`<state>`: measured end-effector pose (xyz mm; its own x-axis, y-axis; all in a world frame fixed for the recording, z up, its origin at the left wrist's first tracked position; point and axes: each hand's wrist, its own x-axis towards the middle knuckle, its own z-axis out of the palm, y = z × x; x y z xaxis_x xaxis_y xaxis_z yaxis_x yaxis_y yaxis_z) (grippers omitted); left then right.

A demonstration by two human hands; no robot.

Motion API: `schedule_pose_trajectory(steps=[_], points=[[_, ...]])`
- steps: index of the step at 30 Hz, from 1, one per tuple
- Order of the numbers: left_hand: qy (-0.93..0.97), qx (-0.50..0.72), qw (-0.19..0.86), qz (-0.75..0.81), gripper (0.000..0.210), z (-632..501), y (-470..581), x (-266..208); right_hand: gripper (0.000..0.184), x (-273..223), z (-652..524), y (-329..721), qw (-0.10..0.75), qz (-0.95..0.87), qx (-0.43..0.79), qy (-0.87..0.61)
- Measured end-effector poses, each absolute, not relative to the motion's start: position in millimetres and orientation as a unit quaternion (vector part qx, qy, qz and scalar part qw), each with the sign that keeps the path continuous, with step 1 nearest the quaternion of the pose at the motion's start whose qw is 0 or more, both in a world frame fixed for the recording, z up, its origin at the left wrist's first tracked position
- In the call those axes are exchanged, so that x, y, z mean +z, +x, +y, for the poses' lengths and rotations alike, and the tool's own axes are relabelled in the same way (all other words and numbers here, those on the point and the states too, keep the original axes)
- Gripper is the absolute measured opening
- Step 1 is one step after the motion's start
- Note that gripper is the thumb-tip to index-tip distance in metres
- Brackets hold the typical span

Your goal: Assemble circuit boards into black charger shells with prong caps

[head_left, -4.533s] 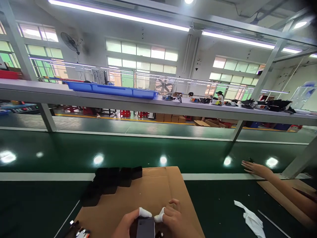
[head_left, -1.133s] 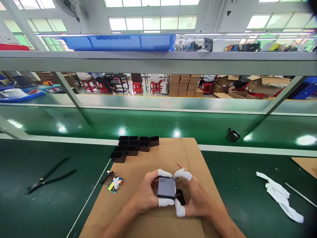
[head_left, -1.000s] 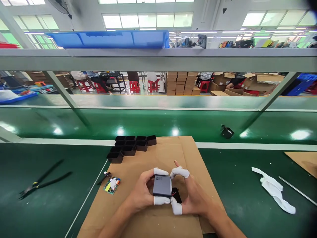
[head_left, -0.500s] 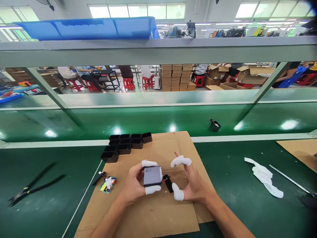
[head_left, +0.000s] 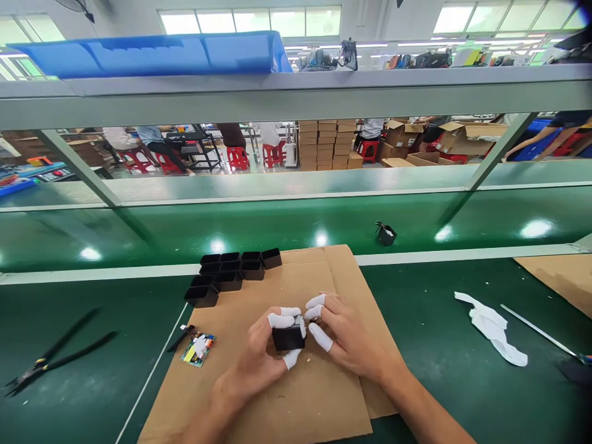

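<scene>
My left hand (head_left: pixel 266 345), white cots on its fingertips, grips a small black box (head_left: pixel 289 338) above the cardboard. The box's dark long side faces me, and a bit of grey shows at its top. Close against the box's right end is my right hand (head_left: pixel 342 333), also in white finger cots. Its thumb and fingers are bent together around something small and dark, mostly hidden. Several black open-topped boxes (head_left: pixel 229 280) stand in rows at the cardboard's far left corner. A small circuit board (head_left: pixel 198 349) with a black piece beside it lies left of my hands.
Under my hands is a cardboard sheet (head_left: pixel 324 401) on the green table. Black-handled pliers (head_left: pixel 60 357) lie left; a crumpled white strip (head_left: pixel 497 333) and a thin rod (head_left: pixel 539 330) lie right. One black box with wires (head_left: pixel 386 234) sits on the green strip beyond. A shelf beam (head_left: pixel 296 102) crosses above.
My left hand has turned the box so its dark side faces me instead of its grey face. My right hand has moved left to the box, its fingers closing. The dangling black piece is now hidden.
</scene>
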<state>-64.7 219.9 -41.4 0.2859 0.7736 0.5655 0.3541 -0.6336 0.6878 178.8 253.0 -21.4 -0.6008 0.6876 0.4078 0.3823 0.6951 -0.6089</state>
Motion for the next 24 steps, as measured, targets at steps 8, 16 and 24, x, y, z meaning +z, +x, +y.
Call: schedule_pose_trajectory(steps=[8,16,24], points=[[0.839,0.390,0.190,0.330,0.046,218,-62,-41,0.024,-28,254,176,0.302,-0.890,0.177,-0.292],[0.874,0.327,0.209,0.293,0.036,213,-67,-38,0.040,-26,254,181,0.313,-0.874,0.229,-0.292],[0.893,0.331,0.116,0.282,0.044,218,-67,-34,0.041,-34,256,176,0.354,-0.862,0.209,-0.298]])
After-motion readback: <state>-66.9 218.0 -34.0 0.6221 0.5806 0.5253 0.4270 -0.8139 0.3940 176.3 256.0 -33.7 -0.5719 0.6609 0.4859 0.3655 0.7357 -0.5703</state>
